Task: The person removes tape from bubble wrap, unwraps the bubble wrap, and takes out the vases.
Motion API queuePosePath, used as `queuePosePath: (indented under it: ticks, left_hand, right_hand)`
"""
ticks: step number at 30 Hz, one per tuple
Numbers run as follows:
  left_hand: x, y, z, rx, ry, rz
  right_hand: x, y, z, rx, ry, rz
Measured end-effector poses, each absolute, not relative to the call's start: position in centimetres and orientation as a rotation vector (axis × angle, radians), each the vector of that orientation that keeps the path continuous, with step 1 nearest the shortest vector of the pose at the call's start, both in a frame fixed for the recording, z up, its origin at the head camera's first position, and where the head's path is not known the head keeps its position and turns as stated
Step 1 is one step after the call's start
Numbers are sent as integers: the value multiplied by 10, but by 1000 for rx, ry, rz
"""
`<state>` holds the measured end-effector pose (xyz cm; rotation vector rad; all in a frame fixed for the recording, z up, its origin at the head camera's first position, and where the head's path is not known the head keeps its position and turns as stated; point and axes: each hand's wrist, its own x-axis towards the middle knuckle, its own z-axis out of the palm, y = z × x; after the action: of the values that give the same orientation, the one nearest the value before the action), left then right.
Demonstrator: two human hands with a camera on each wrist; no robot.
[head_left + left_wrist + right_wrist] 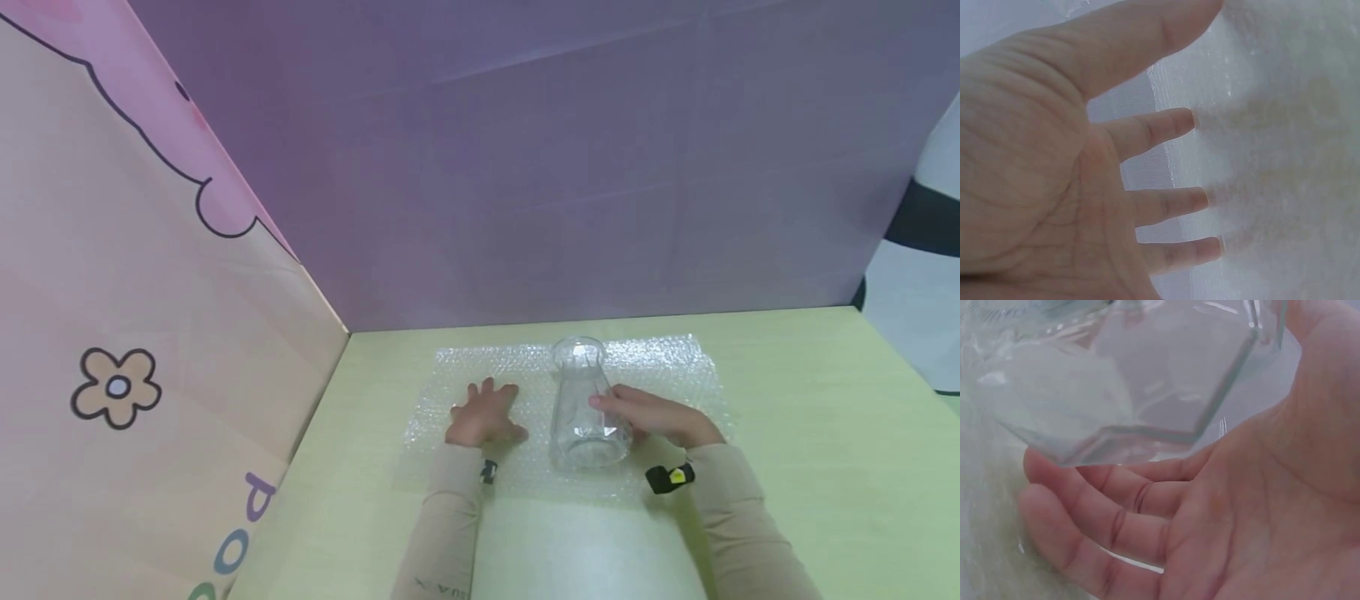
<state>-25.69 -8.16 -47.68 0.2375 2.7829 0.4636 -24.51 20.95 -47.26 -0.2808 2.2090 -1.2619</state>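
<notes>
Well, the right hand [663, 417] has its grip partly closed round a glass vase [582, 410], thumb laid on its side, fingers curled about it; the vase is low in the frame, right of centre, mouth pointing up the picture, over the bubble wrap [442, 425]. Further left, the left hand [486, 415] has its grip spread wide, fingertips touching that wrap on the table [825, 433].

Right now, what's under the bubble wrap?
The pale tabletop lies under the bubble wrap, faintly visible through it. What lies directly beneath the left hand and right hand is covered, so can't be seen.
</notes>
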Motion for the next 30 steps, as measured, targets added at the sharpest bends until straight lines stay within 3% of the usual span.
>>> queuePosePath:
  ticks: [30]
  left_hand:
    - [-257,-81,-477,222,2771,490]
  right_hand:
    - [-246,205,-473,-223,2129,-1333]
